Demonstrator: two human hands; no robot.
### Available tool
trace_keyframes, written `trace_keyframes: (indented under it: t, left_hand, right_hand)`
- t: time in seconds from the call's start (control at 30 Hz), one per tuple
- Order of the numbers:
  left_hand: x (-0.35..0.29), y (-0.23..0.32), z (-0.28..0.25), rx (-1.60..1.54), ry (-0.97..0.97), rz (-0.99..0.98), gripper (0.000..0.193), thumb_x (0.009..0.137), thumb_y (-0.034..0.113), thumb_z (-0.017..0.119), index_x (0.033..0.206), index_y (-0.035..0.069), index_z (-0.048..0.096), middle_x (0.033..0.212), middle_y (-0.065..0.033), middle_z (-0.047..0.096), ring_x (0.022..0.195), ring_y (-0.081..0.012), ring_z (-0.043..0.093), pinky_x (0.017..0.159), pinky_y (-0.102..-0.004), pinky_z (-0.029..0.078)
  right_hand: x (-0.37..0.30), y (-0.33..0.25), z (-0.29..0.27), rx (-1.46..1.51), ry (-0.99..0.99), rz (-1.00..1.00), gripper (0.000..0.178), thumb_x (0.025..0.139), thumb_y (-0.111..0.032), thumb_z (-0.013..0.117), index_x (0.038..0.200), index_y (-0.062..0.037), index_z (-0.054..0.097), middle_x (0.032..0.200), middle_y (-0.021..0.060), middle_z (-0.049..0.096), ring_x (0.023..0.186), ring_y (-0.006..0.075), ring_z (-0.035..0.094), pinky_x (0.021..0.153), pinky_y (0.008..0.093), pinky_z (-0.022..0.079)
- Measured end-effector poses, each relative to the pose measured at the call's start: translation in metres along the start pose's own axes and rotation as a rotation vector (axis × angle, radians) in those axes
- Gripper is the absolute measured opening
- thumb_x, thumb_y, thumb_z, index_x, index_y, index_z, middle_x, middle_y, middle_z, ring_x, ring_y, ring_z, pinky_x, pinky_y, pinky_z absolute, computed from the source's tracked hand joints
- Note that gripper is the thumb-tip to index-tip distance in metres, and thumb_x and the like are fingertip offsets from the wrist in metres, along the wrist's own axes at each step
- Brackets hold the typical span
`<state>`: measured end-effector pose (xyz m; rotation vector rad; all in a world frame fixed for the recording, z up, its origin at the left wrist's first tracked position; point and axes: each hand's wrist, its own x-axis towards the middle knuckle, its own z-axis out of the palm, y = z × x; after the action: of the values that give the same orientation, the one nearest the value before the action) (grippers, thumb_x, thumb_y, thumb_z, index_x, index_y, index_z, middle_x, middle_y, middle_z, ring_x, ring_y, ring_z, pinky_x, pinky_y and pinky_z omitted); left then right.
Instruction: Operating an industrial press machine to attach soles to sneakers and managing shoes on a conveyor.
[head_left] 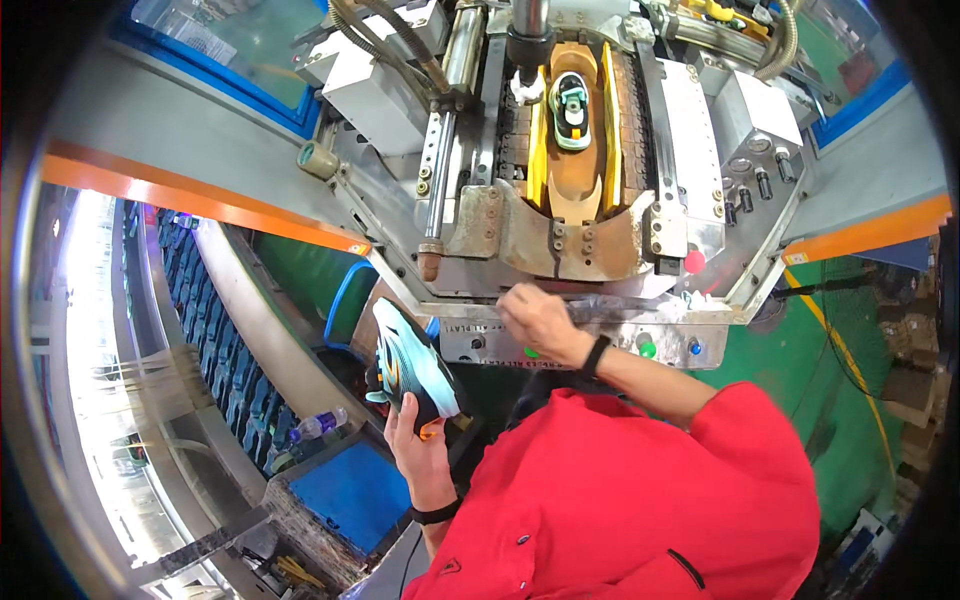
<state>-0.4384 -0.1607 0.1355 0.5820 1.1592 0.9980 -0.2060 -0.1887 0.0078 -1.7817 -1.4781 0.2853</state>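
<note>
My left hand [420, 455] holds a light-blue and black sneaker [412, 365] by its heel end, with the toe tilted up and away from me. An orange patch shows at the heel beside my fingers. My right hand [540, 322] is closed, its fingers curled at the front edge of the machine [600, 245], above the button panel; whatever they hold, if anything, is hidden. Farther off, another sneaker [572, 112], mint, white and black, sits in the machine's brown cradle [578, 180] between two yellow side pads [612, 130].
Green and blue buttons [646, 350] line the front panel [700, 348]. On the left runs a conveyor [185, 300] of dark slats, with a plastic bottle [318, 425] by its edge and a blue flat surface [355, 495] nearer me. Orange-edged frame bars [200, 205] flank the machine.
</note>
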Motion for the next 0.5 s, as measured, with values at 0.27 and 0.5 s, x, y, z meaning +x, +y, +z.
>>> trace_keyframes:
  t: [0.27, 0.5]
  left_hand:
    - [-0.035, -0.013, 0.002, 0.036, 0.006, -0.015, 0.025, 0.093, 0.017, 0.061, 0.113, 0.002, 0.061, 0.106, -0.0068, 0.066, 0.095, -0.0197, 0.064, 0.081, -0.0394, 0.051]
    - [-0.032, -0.017, -0.009, -0.023, 0.032, 0.006, 0.027, 0.093, 0.019, 0.062, 0.113, 0.003, 0.060, 0.100, -0.0059, 0.065, 0.093, -0.0177, 0.063, 0.079, -0.0372, 0.049]
  right_hand:
    - [-0.046, 0.073, 0.095, -0.127, -0.281, -0.014, 0.020, 0.090, -0.012, 0.052, 0.109, -0.0066, 0.056, 0.110, 0.0152, 0.053, 0.094, 0.0346, 0.062, 0.073, 0.0458, 0.053]
    - [0.033, -0.030, -0.069, 0.311, 0.215, -0.161, 0.018, 0.079, -0.004, 0.068, 0.095, -0.0062, 0.061, 0.078, 0.0102, 0.058, 0.068, 0.0281, 0.060, 0.059, 0.0369, 0.050]
